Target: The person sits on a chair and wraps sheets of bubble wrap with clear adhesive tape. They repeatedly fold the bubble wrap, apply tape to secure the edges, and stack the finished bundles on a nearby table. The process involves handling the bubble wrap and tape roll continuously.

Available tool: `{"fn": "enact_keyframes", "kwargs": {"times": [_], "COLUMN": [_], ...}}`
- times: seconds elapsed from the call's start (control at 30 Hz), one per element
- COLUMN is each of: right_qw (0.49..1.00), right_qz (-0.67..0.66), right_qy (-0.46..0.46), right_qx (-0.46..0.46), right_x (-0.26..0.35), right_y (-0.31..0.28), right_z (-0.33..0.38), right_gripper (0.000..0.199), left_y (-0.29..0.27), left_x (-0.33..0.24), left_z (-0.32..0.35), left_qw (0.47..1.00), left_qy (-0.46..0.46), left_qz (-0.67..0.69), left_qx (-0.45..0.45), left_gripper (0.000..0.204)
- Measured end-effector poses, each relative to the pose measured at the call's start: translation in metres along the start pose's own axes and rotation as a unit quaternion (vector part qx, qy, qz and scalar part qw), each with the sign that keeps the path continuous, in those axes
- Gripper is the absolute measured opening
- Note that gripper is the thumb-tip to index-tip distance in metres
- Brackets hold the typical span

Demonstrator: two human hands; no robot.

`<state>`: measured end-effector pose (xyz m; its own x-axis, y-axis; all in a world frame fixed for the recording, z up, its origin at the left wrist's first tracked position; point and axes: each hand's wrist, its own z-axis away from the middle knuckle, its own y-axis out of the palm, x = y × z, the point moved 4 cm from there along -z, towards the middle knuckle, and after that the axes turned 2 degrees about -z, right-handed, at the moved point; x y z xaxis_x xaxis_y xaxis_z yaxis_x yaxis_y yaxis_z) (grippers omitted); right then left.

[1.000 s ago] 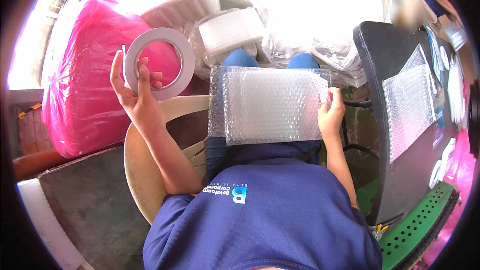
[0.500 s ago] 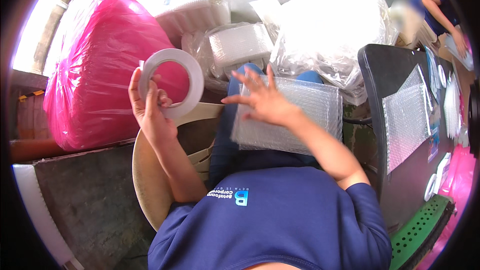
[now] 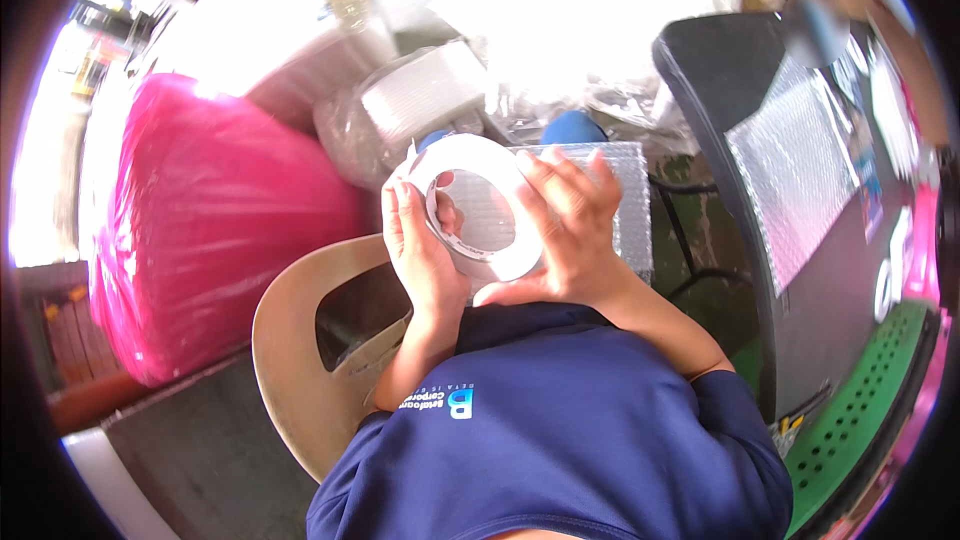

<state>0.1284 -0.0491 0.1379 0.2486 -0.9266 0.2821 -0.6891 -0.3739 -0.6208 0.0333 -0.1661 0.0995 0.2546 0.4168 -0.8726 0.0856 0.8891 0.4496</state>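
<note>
My left hand (image 3: pixel 426 265) grips a wide white roll of tape (image 3: pixel 470 152) by its left side, some fingers reaching through the ring's hole. Beside the roll's right edge is my right hand (image 3: pixel 580 240), its fingers stretched and apart, thumb low near the bottom of the ring. Whether its fingertips touch the roll is hard to tell. Beneath both hands, a clear bubble wrap sheet or pouch (image 3: pixel 632 205) lies across my lap, partly covered by the hands and roll.
A big pink plastic bag (image 3: pixel 220 230) bulges at left, by the beige chair (image 3: pixel 285 340). Wrapped white packs (image 3: pixel 425 95) sit ahead. On the right, a black table (image 3: pixel 720 90) carries a bubble wrap piece (image 3: pixel 790 175); a green perforated panel (image 3: pixel 850 410) is nearer me.
My left hand has brought the tape roll right and down, over my lap. My right hand has left the bubble wrap and come up beside the roll. The view has shifted.
</note>
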Motion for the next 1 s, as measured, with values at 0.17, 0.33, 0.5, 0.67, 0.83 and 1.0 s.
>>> {"fn": "enact_keyframes", "kwargs": {"times": [0.17,0.33,0.5,0.67,0.83,1.0], "right_qw": [0.990,0.970,0.764,0.773,0.762,0.760], "right_qz": [0.081,-0.016,-0.366,-0.367,-0.444,-0.444], "right_qy": [0.112,0.230,0.511,0.514,0.470,0.474], "right_qx": [-0.013,-0.078,-0.145,-0.051,-0.032,-0.032], "right_x": [-0.024,-0.053,-0.065,-0.053,-0.047,-0.046], "right_y": [-0.031,-0.068,-0.072,-0.084,-0.071,-0.067], "right_z": [0.048,0.092,0.168,0.166,0.151,0.149], "right_gripper": [0.052,0.060,0.059,0.068,0.069,0.065], "left_y": [0.047,0.115,0.078,0.046,0.071,0.063], "left_x": [0.022,0.080,0.122,0.088,0.091,0.102], "left_z": [0.015,-0.028,-0.035,-0.032,-0.015,-0.022], "left_qw": [0.983,0.873,0.599,0.592,0.811,0.811], "left_qy": [-0.089,-0.090,0.231,0.221,-0.267,-0.339], "left_qz": [0.002,-0.080,-0.610,-0.725,-0.255,-0.166], "left_qx": [0.161,0.473,0.465,0.274,0.454,0.447], "left_gripper": [0.030,0.047,0.064,0.052,0.030,0.017]}}
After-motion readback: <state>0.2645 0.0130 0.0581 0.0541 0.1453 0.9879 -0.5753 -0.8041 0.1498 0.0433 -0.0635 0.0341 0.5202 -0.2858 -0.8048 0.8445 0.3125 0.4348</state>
